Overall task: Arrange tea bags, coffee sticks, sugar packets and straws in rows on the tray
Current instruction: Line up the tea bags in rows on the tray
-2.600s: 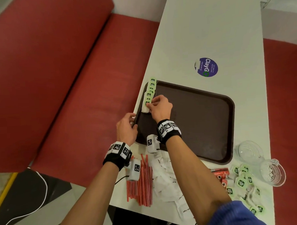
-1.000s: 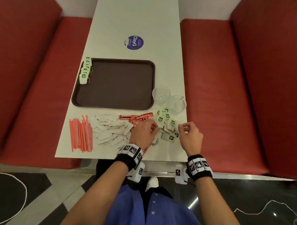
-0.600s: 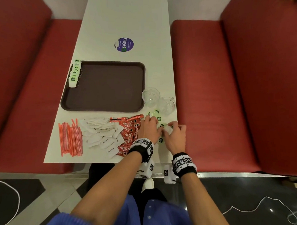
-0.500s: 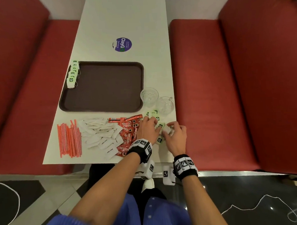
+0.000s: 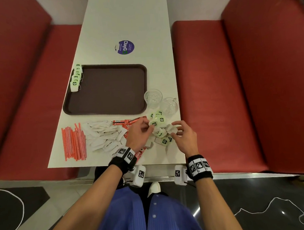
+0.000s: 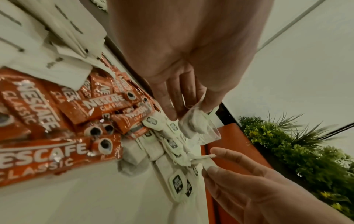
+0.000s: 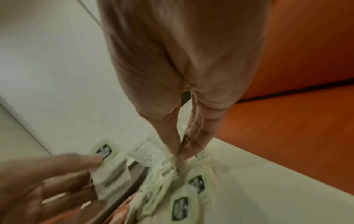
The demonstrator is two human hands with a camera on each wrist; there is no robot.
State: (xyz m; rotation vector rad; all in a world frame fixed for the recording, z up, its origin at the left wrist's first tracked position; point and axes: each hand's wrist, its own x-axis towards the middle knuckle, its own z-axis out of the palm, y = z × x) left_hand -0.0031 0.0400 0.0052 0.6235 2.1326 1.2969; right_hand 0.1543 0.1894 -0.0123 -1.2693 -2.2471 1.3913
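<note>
The brown tray lies mid-table with a row of green-tagged tea bags along its left edge. A loose pile of tea bags sits at the table's front right. My left hand hovers over the pile and pinches tea bags; the left wrist view shows one bag between its fingertips. My right hand pinches another tea bag from the pile; its thumb and finger press together in the right wrist view. Red coffee sticks, white sugar packets and red straws lie in front of the tray.
Two glass cups stand right of the tray, just behind the tea bag pile. A round purple sticker is on the table beyond the tray. Red benches flank the table on both sides.
Both hands left the tray's left edge, where the right hand was setting a tea bag in the row, and came to the front-right pile. Each now pinches tea bags there.
</note>
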